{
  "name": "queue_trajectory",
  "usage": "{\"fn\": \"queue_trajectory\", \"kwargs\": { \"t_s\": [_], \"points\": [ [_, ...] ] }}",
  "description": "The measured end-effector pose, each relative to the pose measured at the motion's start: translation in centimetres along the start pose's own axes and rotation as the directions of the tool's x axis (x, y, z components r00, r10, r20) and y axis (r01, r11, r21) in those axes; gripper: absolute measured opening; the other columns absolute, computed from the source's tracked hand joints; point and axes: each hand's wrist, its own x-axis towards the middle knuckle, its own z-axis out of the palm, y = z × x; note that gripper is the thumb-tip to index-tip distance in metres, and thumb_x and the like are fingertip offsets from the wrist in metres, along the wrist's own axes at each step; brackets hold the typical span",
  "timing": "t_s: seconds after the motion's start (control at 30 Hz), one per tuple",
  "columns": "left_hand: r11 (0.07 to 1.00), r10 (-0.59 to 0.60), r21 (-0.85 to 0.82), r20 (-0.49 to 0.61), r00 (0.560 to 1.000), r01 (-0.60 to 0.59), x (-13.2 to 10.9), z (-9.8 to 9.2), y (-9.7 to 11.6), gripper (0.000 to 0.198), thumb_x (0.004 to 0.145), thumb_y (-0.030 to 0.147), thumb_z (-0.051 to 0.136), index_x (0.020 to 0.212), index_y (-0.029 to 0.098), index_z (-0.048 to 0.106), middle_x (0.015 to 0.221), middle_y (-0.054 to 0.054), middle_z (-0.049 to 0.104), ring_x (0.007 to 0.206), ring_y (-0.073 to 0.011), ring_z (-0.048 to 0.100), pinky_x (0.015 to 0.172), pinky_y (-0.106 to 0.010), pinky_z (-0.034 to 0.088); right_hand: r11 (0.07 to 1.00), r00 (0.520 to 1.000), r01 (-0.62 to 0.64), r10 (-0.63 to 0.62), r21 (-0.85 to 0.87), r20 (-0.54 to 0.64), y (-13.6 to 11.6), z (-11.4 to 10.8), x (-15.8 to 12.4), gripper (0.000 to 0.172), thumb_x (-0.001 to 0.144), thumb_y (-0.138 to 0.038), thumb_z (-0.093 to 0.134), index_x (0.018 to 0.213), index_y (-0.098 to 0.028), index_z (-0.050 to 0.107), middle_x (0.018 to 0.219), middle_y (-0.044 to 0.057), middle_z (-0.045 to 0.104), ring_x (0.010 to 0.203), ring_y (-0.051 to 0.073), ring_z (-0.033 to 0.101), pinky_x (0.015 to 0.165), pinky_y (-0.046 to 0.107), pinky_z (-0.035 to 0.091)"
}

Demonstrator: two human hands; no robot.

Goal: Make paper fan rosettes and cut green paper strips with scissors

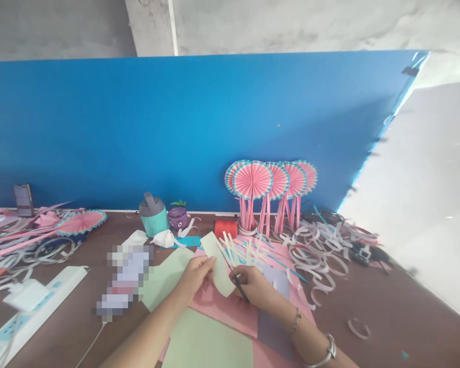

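Observation:
My left hand (197, 276) pinches the edge of a pale green paper piece (219, 273) between thumb and fingers, above the table. My right hand (251, 286) is closed around dark-handled scissors (240, 287), whose blades lie along the right edge of that paper. Beyond my hands, several narrow cut paper strips (249, 251) are strewn about. Below lie pink sheets (230, 312), a purple sheet (274, 337) and light green sheets (209, 340). How far the blades are parted cannot be made out.
Pink pleated paper fans (253, 180) stand against the blue partition (157, 128). Curled paper scraps (325, 255) heap at right. A teal cup (154, 215), a purple pot (178, 217) and a red spool (226, 228) sit at the back. A power strip (57, 291) lies left, near a pixelated object (126, 283).

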Motion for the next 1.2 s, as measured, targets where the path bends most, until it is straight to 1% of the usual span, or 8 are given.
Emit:
{"fn": "queue_trajectory", "kwargs": {
  "t_s": [0.2,0.33,0.57,0.67,0.77,0.9,1.07,1.2],
  "points": [
    [1.0,0.021,0.013,0.012,1.0,-0.021,-0.1,0.1,0.1,0.045,0.071,0.059,0.059,0.06,0.015,0.053,0.046,0.0,0.054,0.041,-0.0117,0.049,0.044,-0.023,0.036,1.0,1.0,0.006,-0.006,0.024,0.005,-0.1,-0.1,-0.1,0.02,0.055,-0.007,0.048,0.07,-0.016,0.056,0.042,-0.008,0.045,0.038,0.006,0.039,0.038,0.016,0.026],
    [1.0,0.02,0.01,-0.004,1.0,-0.02,-0.1,0.1,0.1,0.046,0.07,0.059,0.059,0.061,0.015,0.054,0.046,0.001,0.053,0.041,-0.0114,0.048,0.043,-0.023,0.035,1.0,1.0,-0.004,0.004,0.018,-0.001,0.0,-0.1,0.0,0.015,0.057,-0.009,0.05,0.069,-0.016,0.056,0.042,-0.008,0.043,0.038,0.006,0.037,0.038,0.017,0.024],
    [0.995,0.032,0.098,-0.027,0.999,-0.03,0.0,0.1,-0.1,0.048,0.068,0.061,0.059,0.058,0.015,0.054,0.046,0.0,0.055,0.038,-0.0105,0.046,0.04,-0.022,0.032,1.0,1.0,0.006,-0.006,-0.017,-0.007,-0.4,-0.1,-0.3,0.012,0.062,-0.016,0.058,0.075,-0.015,0.06,0.049,-0.004,0.054,0.043,0.007,0.044,0.041,0.016,0.029],
    [0.992,0.04,0.121,-0.025,0.999,-0.036,0.0,0.1,-0.3,0.048,0.069,0.062,0.058,0.058,0.015,0.056,0.045,0.0,0.055,0.039,-0.0112,0.048,0.04,-0.022,0.032,1.0,1.0,0.008,-0.008,0.009,-0.012,-0.5,-0.1,-0.3,0.012,0.065,-0.021,0.06,0.075,-0.014,0.06,0.051,-0.003,0.055,0.042,0.007,0.044,0.041,0.016,0.031],
    [0.989,0.053,0.137,-0.024,0.998,-0.05,0.1,0.2,-0.4,0.048,0.07,0.062,0.057,0.059,0.015,0.057,0.045,0.0,0.055,0.039,-0.0112,0.049,0.04,-0.022,0.033,0.999,1.0,0.001,-0.001,0.041,-0.001,-0.6,-0.1,-0.4,0.015,0.065,-0.024,0.062,0.076,-0.014,0.06,0.051,-0.003,0.055,0.041,0.007,0.043,0.04,0.017,0.031],
    [0.985,0.068,0.162,-0.033,0.997,-0.061,0.1,0.2,-0.5,0.048,0.07,0.061,0.056,0.059,0.015,0.057,0.043,0.001,0.053,0.037,-0.0105,0.047,0.039,-0.021,0.032,0.998,1.0,0.004,-0.004,0.061,0.004,-1.0,-0.1,-0.5,0.014,0.064,-0.025,0.063,0.073,-0.014,0.059,0.049,-0.004,0.051,0.04,0.007,0.04,0.039,0.017,0.029],
    [0.982,0.07,0.176,-0.039,0.997,-0.062,0.1,0.1,-0.4,0.047,0.071,0.061,0.055,0.059,0.015,0.057,0.043,0.002,0.052,0.035,-0.01,0.045,0.038,-0.021,0.032,0.997,1.0,0.013,-0.012,0.073,-0.008,-1.2,-0.1,-0.6,0.013,0.064,-0.025,0.063,0.068,-0.014,0.057,0.047,-0.007,0.043,0.04,0.004,0.03,0.04,0.017,0.024],
    [0.988,0.066,0.138,-0.034,0.997,-0.061,0.0,0.2,-0.4,0.047,0.07,0.061,0.057,0.058,0.015,0.056,0.043,0.001,0.052,0.036,-0.0101,0.046,0.039,-0.021,0.033,0.998,0.999,0.03,-0.03,0.062,-0.012,-0.7,0.1,-0.4,0.013,0.065,-0.027,0.061,0.068,-0.015,0.057,0.045,-0.007,0.043,0.039,0.005,0.031,0.04,0.018,0.023]
  ]
}}
